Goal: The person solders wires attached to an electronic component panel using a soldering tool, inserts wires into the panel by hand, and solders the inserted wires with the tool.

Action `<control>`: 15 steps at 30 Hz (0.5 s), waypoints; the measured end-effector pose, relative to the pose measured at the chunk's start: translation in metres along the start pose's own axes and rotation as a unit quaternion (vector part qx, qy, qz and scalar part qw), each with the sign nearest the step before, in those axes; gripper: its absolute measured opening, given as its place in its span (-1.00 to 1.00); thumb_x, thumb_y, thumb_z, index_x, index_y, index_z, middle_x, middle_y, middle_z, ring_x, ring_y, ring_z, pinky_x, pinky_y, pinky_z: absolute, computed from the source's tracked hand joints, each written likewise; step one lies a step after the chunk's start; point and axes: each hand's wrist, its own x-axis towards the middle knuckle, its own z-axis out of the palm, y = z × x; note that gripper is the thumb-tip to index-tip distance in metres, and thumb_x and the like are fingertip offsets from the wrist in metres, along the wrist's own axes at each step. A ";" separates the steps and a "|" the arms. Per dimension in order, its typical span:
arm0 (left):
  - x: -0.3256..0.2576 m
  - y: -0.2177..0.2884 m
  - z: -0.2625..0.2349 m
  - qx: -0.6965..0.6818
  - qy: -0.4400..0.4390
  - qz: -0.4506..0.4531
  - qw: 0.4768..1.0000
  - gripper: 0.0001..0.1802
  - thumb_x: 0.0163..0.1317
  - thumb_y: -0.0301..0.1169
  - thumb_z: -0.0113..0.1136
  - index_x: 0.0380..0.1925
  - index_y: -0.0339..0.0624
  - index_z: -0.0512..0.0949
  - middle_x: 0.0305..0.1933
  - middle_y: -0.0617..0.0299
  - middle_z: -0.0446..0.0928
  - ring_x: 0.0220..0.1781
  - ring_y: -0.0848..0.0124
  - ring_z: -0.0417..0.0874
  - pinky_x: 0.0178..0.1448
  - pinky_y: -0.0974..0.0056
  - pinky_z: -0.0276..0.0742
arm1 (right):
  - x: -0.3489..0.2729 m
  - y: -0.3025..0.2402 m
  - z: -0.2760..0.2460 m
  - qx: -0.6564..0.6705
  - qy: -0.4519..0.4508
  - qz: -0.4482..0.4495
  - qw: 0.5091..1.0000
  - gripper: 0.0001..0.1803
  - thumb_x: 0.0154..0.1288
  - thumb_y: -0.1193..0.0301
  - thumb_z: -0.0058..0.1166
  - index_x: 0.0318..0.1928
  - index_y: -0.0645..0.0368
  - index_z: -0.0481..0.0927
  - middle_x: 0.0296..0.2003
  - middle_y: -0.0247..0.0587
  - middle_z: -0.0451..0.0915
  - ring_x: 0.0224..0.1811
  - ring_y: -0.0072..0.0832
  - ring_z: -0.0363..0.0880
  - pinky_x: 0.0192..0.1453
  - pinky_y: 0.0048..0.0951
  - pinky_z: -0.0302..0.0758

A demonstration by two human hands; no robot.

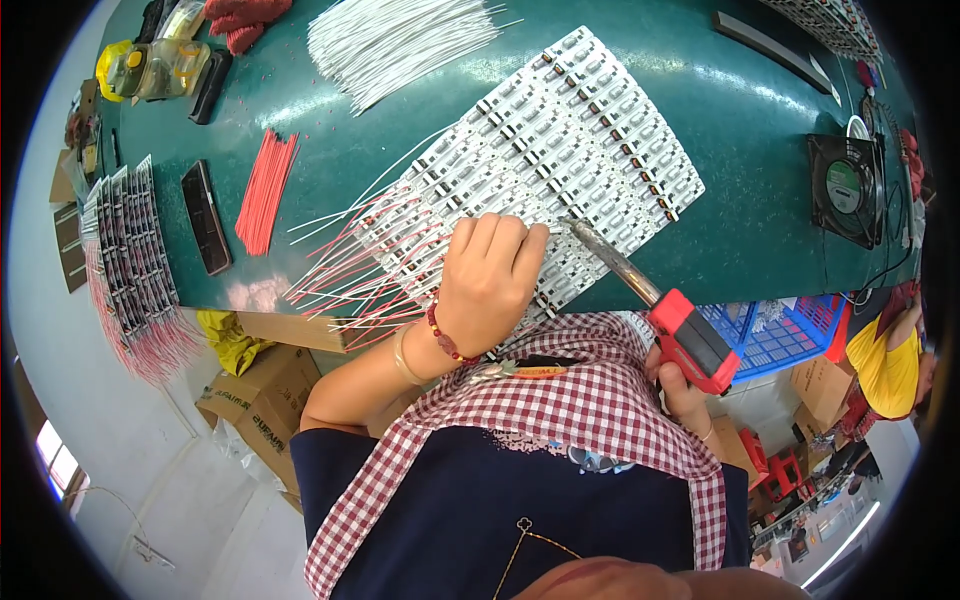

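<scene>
My right hand [685,395] grips the red soldering iron [655,305], tip on the white LED strips [560,140], where my left hand [490,280] presses curled fingers [500,235] near the green table's [740,130] edge, bare surface beyond.

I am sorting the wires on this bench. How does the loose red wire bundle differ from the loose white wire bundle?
The red wire bundle is red, short and compact; the white wire bundle is white, longer and fans out. The red one lies near the table's left front, beside a black flat bar; the white one lies at the far edge. Both lie untouched on the green table.
</scene>
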 end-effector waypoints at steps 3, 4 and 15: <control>0.001 0.000 0.000 0.001 0.002 0.000 1.000 -0.73 -0.09 -0.57 0.18 -0.29 -0.24 0.60 -0.47 0.25 0.34 -0.42 0.33 0.40 -0.30 0.26 0.26 | 0.002 -0.005 0.002 0.047 0.020 -0.012 0.999 -0.66 0.19 0.21 0.20 -0.30 0.31 0.63 -0.50 -0.23 0.60 -0.47 -0.42 0.58 -0.35 -0.43 0.50; 0.001 0.001 0.000 0.004 0.003 0.001 1.000 -0.73 -0.09 -0.57 0.17 -0.29 -0.23 0.60 -0.47 0.25 0.34 -0.42 0.34 0.40 -0.30 0.26 0.26 | 0.002 -0.005 0.002 0.047 0.019 -0.013 0.999 -0.66 0.19 0.21 0.20 -0.30 0.31 0.63 -0.50 -0.23 0.60 -0.47 -0.42 0.58 -0.35 -0.43 0.50; 0.000 0.001 -0.001 0.014 0.002 0.003 1.000 -0.75 -0.07 -0.55 0.18 -0.30 -0.22 0.60 -0.46 0.27 0.37 -0.41 0.35 0.42 -0.30 0.26 0.27 | 0.001 0.000 0.004 0.016 0.007 -0.005 1.000 -0.69 0.17 0.22 0.21 -0.32 0.27 0.63 -0.50 -0.23 0.59 -0.48 -0.42 0.56 -0.36 -0.42 0.48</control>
